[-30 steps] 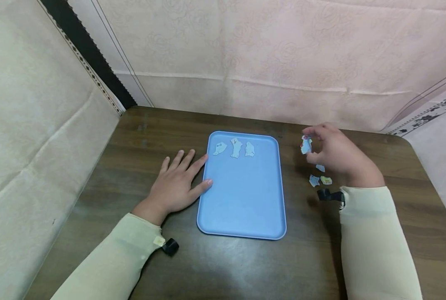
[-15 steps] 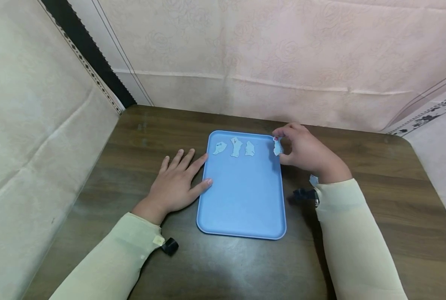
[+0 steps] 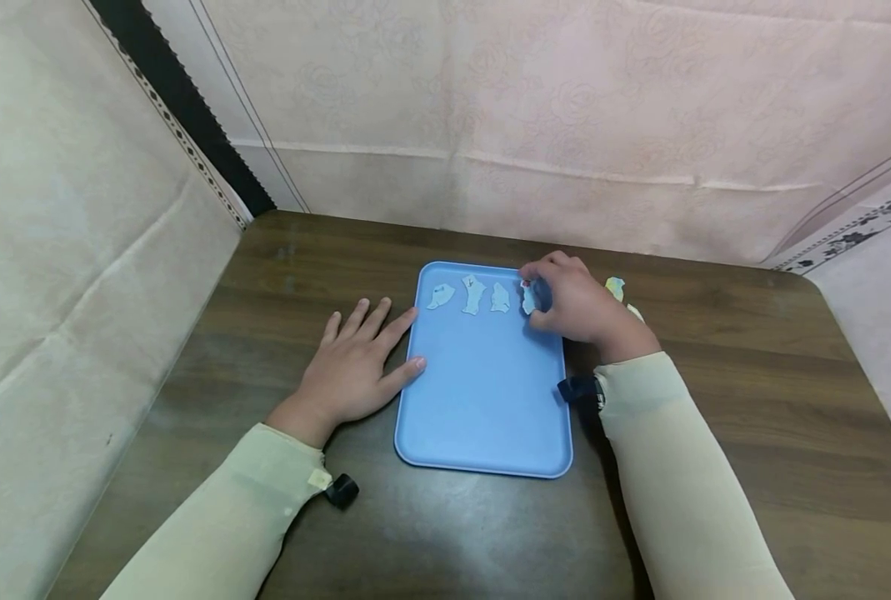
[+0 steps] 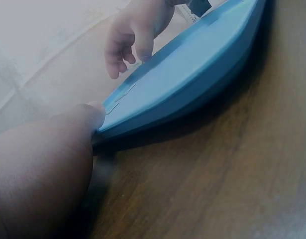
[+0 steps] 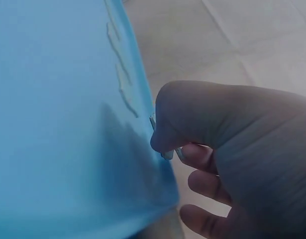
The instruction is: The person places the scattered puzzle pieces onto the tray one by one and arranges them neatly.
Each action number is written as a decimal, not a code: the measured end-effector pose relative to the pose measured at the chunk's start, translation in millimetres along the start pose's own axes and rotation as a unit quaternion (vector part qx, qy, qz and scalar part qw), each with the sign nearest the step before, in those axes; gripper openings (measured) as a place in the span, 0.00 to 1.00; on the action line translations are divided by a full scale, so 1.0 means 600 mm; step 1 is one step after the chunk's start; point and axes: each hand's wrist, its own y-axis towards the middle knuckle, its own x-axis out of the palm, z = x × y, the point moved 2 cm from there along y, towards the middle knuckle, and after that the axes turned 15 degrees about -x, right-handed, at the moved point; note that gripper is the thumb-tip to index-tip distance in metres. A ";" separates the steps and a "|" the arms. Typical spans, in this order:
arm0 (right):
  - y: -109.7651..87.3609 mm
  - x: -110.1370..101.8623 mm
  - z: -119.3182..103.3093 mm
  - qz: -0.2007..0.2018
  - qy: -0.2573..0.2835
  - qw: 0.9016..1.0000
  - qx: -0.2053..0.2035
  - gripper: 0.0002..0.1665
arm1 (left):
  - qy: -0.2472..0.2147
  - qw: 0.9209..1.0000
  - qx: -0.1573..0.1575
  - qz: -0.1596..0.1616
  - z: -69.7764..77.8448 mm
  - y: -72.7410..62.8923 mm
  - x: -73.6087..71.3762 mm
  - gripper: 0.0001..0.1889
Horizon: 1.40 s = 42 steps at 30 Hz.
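Note:
A blue rectangular tray [image 3: 483, 400] lies on the wooden table. Three small, flat, pale-blue pieces with irregular edges [image 3: 473, 295] lie in a row near its far edge. My left hand [image 3: 347, 375] is spread beside the tray, its thumb and index fingertip on the left rim. Over the tray's far right corner, my right hand [image 3: 580, 304] pinches another flat irregular piece [image 3: 528, 298], pale blue with a red spot, between thumb and fingers. In the right wrist view, the thumb [image 5: 167, 124] covers most of that piece, close above the tray.
To the right of the tray, a yellow-and-blue piece [image 3: 615, 288] lies on the table [image 3: 738, 358], with another partly behind the right wrist. A pale patterned cloth [image 3: 565, 125] hangs along the table's back edge. Each wrist wears a small black camera [image 3: 342, 492].
My right hand has carried the pinched piece leftward from the loose pieces on the table to over the tray, beside the row. My left hand has stayed in place.

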 end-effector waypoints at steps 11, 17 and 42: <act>0.006 0.016 0.008 -0.008 0.002 1.000 0.001 0.40 | -0.002 1.000 0.000 -0.002 -0.001 0.003 0.004 0.45; 0.006 0.018 0.011 -0.013 0.003 1.000 0.005 0.41 | 0.000 1.000 0.000 0.000 -0.002 0.004 0.005 0.45; -0.061 -0.085 0.057 -0.023 -0.007 0.997 0.074 0.46 | 0.002 1.000 -0.004 -0.005 0.001 0.004 0.003 0.45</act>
